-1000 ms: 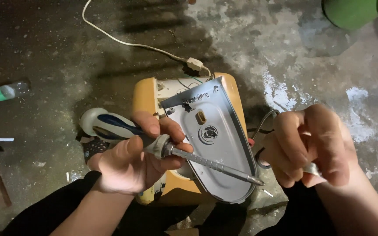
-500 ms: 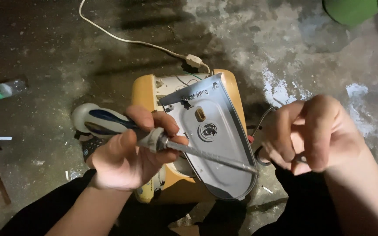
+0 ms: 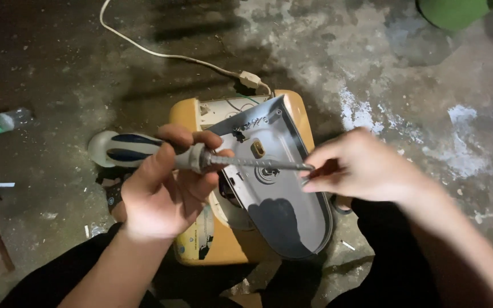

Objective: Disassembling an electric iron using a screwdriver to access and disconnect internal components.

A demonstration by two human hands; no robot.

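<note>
Screwdriver held level over an opened iron on a stained concrete floor (image 3: 440,114).

Yellow stool (image 3: 186,117) carries the iron soleplate (image 3: 281,211), tilted, point away. Left hand (image 3: 161,194) wraps the screwdriver (image 3: 201,157) handle; its shaft runs left to right across the plate. Right hand (image 3: 360,168), nearer the tip, pinches the shaft's end between fingertips.

Bottle and a worn sticker, that's about it

Green-labelled clear plastic bottle (image 3: 0,122) lies far left on the floor; a peeling pale sticker (image 3: 198,236) sits on the yellow box's front.
</note>
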